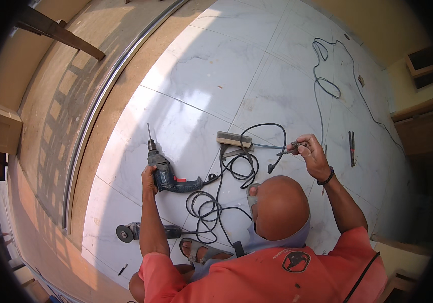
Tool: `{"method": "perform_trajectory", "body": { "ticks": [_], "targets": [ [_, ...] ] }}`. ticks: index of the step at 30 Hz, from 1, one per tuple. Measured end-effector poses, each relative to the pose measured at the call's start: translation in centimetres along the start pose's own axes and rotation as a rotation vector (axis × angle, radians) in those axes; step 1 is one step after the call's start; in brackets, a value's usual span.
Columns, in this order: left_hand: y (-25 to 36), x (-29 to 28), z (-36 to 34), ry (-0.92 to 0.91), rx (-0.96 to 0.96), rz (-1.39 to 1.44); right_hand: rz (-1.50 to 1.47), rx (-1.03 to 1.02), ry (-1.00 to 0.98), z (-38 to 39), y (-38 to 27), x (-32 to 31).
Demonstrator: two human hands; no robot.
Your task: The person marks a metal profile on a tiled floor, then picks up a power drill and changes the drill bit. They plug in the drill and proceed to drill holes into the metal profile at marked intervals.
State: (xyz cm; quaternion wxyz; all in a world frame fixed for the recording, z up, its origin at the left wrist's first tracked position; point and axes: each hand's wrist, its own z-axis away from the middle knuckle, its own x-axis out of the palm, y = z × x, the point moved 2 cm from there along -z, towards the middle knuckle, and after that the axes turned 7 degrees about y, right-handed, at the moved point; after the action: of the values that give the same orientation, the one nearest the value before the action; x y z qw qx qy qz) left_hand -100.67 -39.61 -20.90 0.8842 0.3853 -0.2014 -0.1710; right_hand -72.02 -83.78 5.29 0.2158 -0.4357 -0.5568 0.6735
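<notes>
Holding the dark blue drill (165, 173) by its front housing, the left hand (148, 180) curls around one side just behind the chuck (151, 146), well apart from the right hand (311, 154), which pinches a cable end (283, 152) between thumb and fingers; exactly what lies inside that pinch cannot be told. The drill lies over the marbled tiles (176, 76), its slim bit (149, 131) pointing away from the person, though whether the floor bears its weight is unclear. It looks dense and front-heavy, hard-shelled and likely a little slick where dusty; the curved handle (188, 185) with its red trigger (179, 180) would give the surest hold, while the bit seems the fragile part. The cable looks light and springy, apt to coil back and snag. Black rubbery loops (209, 208) sprawl near a sandalled foot (201, 250), beside an angle grinder (150, 232) with a round disc. Beyond sits a pale, oblong block (234, 139) with a rough grey face, on glossy, grey-veined tile filmed with dust
</notes>
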Motion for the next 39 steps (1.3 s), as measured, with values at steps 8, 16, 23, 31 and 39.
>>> {"method": "perform_trajectory", "body": {
  "ticks": [8,16,23,31,39],
  "targets": [
    [1.8,2.2,0.1,0.171,0.086,-0.423,-0.499,0.006,0.111,0.7,-3.0,-3.7],
    [6.3,9.2,3.0,0.430,0.692,-1.319,-0.535,0.087,0.057,2.5,-4.6,-8.5],
    [1.5,25.9,4.5,-0.493,1.011,-1.358,-0.246,0.543,-0.060,3.1,-0.7,-6.2],
    [-2.8,27.0,6.4,-0.251,1.138,-1.207,-0.869,0.850,0.559,4.7,15.3,-8.4],
    [-3.6,27.2,6.0,-0.285,1.114,-1.434,-0.858,0.848,0.718,1.9,25.3,-6.8]
  ]
}}
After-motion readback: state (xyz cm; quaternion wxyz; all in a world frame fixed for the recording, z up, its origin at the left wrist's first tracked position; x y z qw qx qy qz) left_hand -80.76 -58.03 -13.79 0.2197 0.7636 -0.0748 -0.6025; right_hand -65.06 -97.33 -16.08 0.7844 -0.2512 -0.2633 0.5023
